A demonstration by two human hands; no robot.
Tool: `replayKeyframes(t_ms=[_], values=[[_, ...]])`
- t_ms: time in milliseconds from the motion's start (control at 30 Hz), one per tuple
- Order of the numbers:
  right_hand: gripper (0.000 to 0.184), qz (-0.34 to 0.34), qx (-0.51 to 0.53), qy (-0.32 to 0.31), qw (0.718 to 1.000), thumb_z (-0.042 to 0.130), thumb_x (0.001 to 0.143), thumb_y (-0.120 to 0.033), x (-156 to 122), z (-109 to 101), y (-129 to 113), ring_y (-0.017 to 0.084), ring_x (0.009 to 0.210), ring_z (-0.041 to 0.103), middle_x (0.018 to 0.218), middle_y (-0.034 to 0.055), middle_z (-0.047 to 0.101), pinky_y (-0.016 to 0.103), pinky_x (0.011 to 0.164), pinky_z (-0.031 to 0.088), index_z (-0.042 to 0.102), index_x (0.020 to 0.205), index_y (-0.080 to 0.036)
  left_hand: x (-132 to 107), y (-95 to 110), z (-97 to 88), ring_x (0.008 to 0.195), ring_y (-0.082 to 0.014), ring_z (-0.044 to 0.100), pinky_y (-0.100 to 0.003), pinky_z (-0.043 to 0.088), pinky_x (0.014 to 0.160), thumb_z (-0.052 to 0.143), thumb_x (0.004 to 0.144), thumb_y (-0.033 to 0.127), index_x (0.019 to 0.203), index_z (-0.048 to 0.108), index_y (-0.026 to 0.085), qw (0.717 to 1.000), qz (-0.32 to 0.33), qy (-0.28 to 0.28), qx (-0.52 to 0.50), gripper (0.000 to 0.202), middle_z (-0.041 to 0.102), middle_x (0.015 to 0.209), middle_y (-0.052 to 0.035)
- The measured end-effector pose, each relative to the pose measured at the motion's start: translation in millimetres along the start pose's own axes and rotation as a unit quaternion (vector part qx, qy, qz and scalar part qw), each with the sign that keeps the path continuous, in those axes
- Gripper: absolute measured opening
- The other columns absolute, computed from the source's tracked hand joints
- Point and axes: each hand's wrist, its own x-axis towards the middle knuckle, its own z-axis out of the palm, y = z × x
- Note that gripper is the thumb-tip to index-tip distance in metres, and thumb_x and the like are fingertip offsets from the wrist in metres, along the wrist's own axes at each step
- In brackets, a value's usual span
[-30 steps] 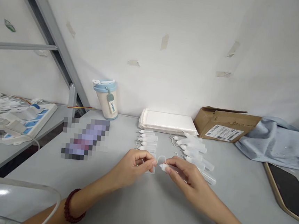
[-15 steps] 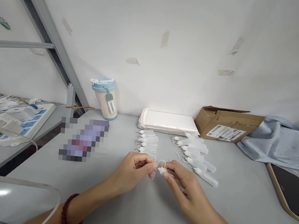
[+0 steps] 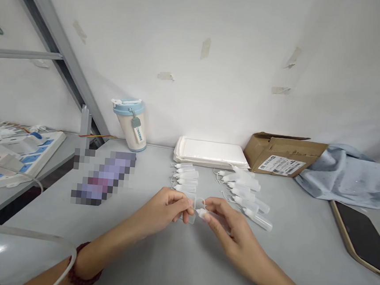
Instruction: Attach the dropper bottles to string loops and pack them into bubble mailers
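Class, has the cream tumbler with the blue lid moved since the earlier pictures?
No; the tumbler stands in the same place, lower left of the nearest beige wall tape.

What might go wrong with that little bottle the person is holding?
The small white-tipped plastic bottle might slip, since the right hand seems to hold it near its tip with thumb and fingers.

The thin white curved cord might bend or slip from the left hand, which pinches its end.

The right hand might bump the translucent plastic bottles lying close beside it.
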Motion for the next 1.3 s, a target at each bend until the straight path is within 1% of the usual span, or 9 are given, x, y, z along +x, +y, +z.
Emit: replayKeyframes(t_ms=[167, 367, 500, 633, 667, 733, 833, 1067, 1300], values=[[0.024, 0.007, 0.019, 0.007, 1.000, 0.038, 0.093, -0.037, 2, -2, 3, 0.012, 0.069, 0.051, 0.076, -0.0018, 0.056, 0.024, 0.058, 0.039, 0.040, 0.112, -0.025, -2, 4, -1.9, 0.055, -0.0083, 0.039, -0.020, 0.031, 0.051, 0.050, 0.083, 0.037, 0.071, 0.064, 0.015, 1.000, 0.009, 0.008, 0.014, 0.028, 0.059, 0.064, 0.0015], [0.023, 0.011, 0.012, -0.004, 1.000, 0.036, 0.093, -0.038, 2, -1, 3, 0.012, 0.070, 0.051, 0.078, -0.0020, 0.057, 0.024, 0.060, 0.040, 0.038, 0.113, -0.027, -3, 3, 0.0, 0.057, -0.0097, 0.044, -0.021, 0.033, 0.052, 0.053, 0.081, 0.035, 0.073, 0.063, 0.016, 0.999, 0.026, -0.001, 0.021, 0.023, 0.060, 0.065, 0.0007], [0.033, 0.015, -0.081, -0.034, 0.996, 0.036, 0.093, -0.039, 1, -12, 3, 0.013, 0.067, 0.052, 0.080, -0.0007, 0.058, 0.025, 0.060, 0.042, 0.031, 0.123, -0.027, -2, 3, -3.5, 0.056, -0.0093, 0.044, -0.020, 0.032, 0.050, 0.053, 0.081, 0.035, 0.069, 0.062, 0.015, 0.999, 0.035, 0.016, 0.031, 0.024, 0.059, 0.063, 0.0008], [0.041, 0.030, -0.223, -0.031, 0.974, 0.037, 0.092, -0.038, 5, -35, 9, 0.012, 0.058, 0.052, 0.087, 0.0020, 0.060, 0.026, 0.056, 0.041, 0.028, 0.129, -0.024, 5, 2, -15.1, 0.052, -0.0085, 0.042, -0.020, 0.031, 0.048, 0.055, 0.079, 0.037, 0.069, 0.062, 0.015, 0.995, 0.032, 0.093, 0.036, 0.025, 0.058, 0.064, 0.0010], [0.036, 0.042, -0.265, -0.014, 0.963, 0.036, 0.092, -0.038, 7, -40, 11, 0.012, 0.055, 0.051, 0.084, 0.0020, 0.060, 0.026, 0.054, 0.039, 0.034, 0.125, -0.022, 7, 1, -18.0, 0.051, -0.0083, 0.041, -0.020, 0.031, 0.047, 0.055, 0.078, 0.038, 0.070, 0.062, 0.015, 0.992, 0.031, 0.119, 0.039, 0.025, 0.058, 0.064, 0.0011], [0.024, 0.068, -0.351, 0.000, 0.934, 0.033, 0.092, -0.037, 8, -50, 16, 0.014, 0.053, 0.048, 0.069, 0.0010, 0.059, 0.026, 0.050, 0.034, 0.051, 0.090, -0.021, 11, -2, -22.3, 0.050, -0.0084, 0.041, -0.020, 0.032, 0.047, 0.055, 0.077, 0.038, 0.070, 0.063, 0.015, 0.984, 0.031, 0.170, 0.048, 0.026, 0.058, 0.063, 0.0012], [0.036, 0.102, -0.430, -0.037, 0.896, 0.035, 0.090, -0.038, 8, -58, 19, 0.013, 0.047, 0.042, 0.054, 0.0003, 0.052, 0.026, 0.046, 0.025, 0.040, 0.059, -0.021, 17, -8, -24.4, 0.055, -0.0107, 0.046, -0.021, 0.036, 0.052, 0.055, 0.076, 0.037, 0.071, 0.064, 0.014, 0.972, 0.035, 0.222, 0.064, 0.026, 0.057, 0.061, 0.0007], [0.030, 0.113, -0.426, -0.088, 0.894, 0.047, 0.086, -0.042, 3, -49, 20, 0.014, 0.050, 0.050, 0.062, 0.0016, 0.057, 0.025, 0.044, 0.022, 0.050, 0.066, -0.020, 23, -18, -22.1, 0.056, -0.0137, 0.049, -0.022, 0.034, 0.051, 0.052, 0.075, 0.040, 0.069, 0.062, 0.014, 0.969, 0.002, 0.224, 0.105, 0.029, 0.057, 0.059, -0.0001], [0.022, 0.031, -0.448, -0.064, 0.891, 0.050, 0.083, -0.028, -1, -40, 26, 0.014, 0.045, 0.049, 0.056, 0.0003, 0.055, 0.025, 0.043, 0.019, 0.045, 0.063, -0.021, 19, -19, -23.6, 0.059, -0.0158, 0.052, -0.025, 0.037, 0.055, 0.048, 0.077, 0.036, 0.074, 0.065, 0.015, 0.948, 0.010, 0.248, 0.200, 0.027, 0.060, 0.061, -0.0007]])
